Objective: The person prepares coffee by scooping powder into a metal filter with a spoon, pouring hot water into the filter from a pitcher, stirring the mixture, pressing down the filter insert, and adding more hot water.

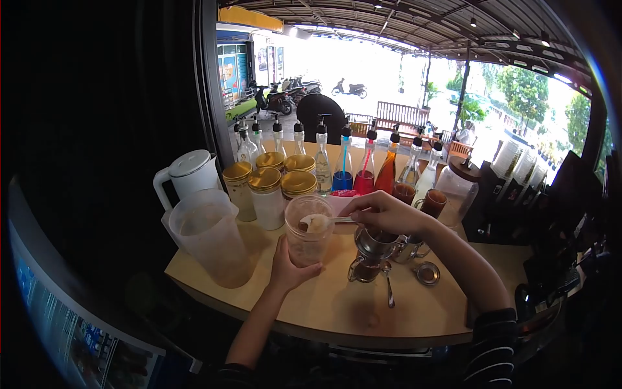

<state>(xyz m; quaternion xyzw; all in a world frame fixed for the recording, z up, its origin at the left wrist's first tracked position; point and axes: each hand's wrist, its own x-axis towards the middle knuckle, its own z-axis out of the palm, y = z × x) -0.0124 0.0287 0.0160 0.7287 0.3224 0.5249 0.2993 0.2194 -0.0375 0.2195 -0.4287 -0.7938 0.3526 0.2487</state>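
Observation:
My left hand (289,267) is wrapped round the lower part of a clear plastic container (310,243), tilted with its open mouth toward me. In my right hand (383,211) is the handle of a spoon (338,220), its bowl inside the container's mouth with some pale stuff on it. Below my right hand stands a metal drip coffee filter (376,243) on a small glass cup (365,271). A second spoon (389,285) and a round metal lid (427,273) lie on the counter beside it.
A large translucent pitcher (214,240) and a white lidded jug (193,172) stand at the left. Gold-lidded jars (267,201) and several pump bottles (343,162) line the back. Brown glasses (433,202) and a wooden-lidded jar (459,188) are at the right. The counter's front edge (363,334) is near me.

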